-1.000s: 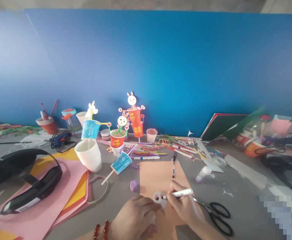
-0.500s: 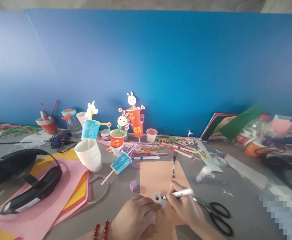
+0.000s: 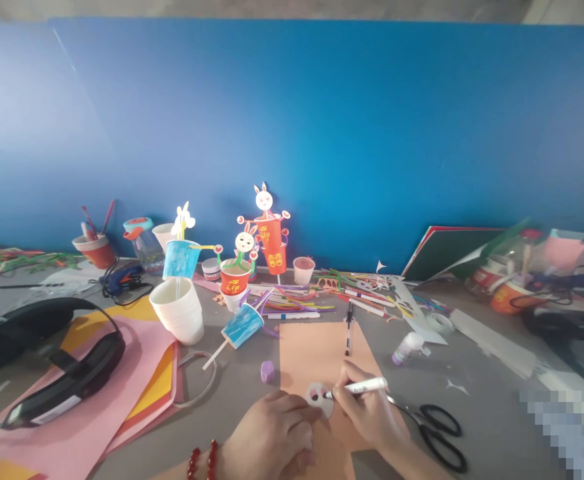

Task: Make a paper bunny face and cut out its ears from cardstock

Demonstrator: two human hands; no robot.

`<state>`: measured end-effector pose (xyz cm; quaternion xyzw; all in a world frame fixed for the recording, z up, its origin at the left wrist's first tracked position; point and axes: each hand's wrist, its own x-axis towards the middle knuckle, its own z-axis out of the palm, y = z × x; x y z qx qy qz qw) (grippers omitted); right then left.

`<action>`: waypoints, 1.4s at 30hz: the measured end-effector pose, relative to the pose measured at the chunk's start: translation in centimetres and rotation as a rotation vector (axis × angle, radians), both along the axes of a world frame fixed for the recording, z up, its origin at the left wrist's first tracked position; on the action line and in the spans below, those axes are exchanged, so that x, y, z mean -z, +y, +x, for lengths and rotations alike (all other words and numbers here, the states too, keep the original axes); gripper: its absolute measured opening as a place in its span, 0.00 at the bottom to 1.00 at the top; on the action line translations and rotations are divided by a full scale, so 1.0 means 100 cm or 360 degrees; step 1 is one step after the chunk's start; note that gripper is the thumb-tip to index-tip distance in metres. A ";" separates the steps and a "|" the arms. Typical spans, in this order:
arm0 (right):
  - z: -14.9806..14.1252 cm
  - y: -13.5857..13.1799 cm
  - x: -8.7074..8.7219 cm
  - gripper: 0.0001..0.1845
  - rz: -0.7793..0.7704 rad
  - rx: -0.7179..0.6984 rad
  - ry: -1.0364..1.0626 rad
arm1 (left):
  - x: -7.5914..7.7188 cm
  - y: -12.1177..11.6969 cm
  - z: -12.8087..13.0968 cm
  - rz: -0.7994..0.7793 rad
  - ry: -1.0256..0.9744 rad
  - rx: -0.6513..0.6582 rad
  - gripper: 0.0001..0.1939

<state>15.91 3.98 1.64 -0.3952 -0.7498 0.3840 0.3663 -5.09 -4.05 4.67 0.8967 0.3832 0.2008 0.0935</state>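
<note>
A small white paper disc [image 3: 326,404] with dark round spots lies on the orange paper sheet [image 3: 317,353]. My left hand [image 3: 279,427], wearing red beads on the wrist, rests with curled fingers and holds the disc at its left edge. In my right hand [image 3: 367,413] is a white marker [image 3: 367,385], gripped like a pen, its tip touching the right dark spot. Black-handled scissors [image 3: 439,430] lie just right of my right hand, their blades partly under it. Another pen [image 3: 349,327] sits on the upper part of the sheet. A purple cap [image 3: 267,371] is left of the sheet.
Behind stand rabbit-topped paper cups, such as a red one [image 3: 272,243] and a blue one [image 3: 181,259]. Left are stacked white cups [image 3: 177,310], headphones [image 3: 62,360] and coloured paper [image 3: 137,347]. A glue bottle [image 3: 408,348] stands right. Pipe cleaners [image 3: 297,300] lie behind.
The green sheet at the back right has swung down and to the right, showing more of the dark sheet behind it. My hands, the marker and the disc are nearly still.
</note>
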 end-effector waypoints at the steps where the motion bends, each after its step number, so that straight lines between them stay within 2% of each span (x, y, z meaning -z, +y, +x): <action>1: 0.000 0.000 -0.002 0.13 -0.0002 -0.0004 -0.0006 | 0.000 0.000 0.000 -0.0006 -0.0007 -0.0002 0.06; 8: -0.001 -0.001 -0.013 0.13 -0.0014 0.0031 -0.0067 | 0.002 0.000 0.000 0.0006 -0.0027 -0.0006 0.06; 23: -0.002 -0.002 -0.020 0.14 -0.0032 0.0024 -0.0061 | 0.000 0.000 0.000 0.0001 -0.0021 -0.0001 0.06; 28: -0.001 -0.001 -0.014 0.13 -0.0035 -0.0011 -0.0065 | 0.000 -0.002 0.000 0.0029 -0.0062 -0.0007 0.07; 33: -0.001 0.001 -0.003 0.12 0.0000 0.0053 0.0042 | 0.000 -0.001 0.000 0.0015 -0.0059 0.0005 0.06; 37: -0.001 0.000 -0.006 0.12 -0.0029 0.0006 0.0009 | 0.001 0.001 0.000 -0.0001 -0.0019 0.0017 0.05; 42: -0.002 -0.001 -0.011 0.13 -0.0003 0.0094 0.0083 | 0.001 0.001 0.000 -0.0014 -0.0070 0.0015 0.06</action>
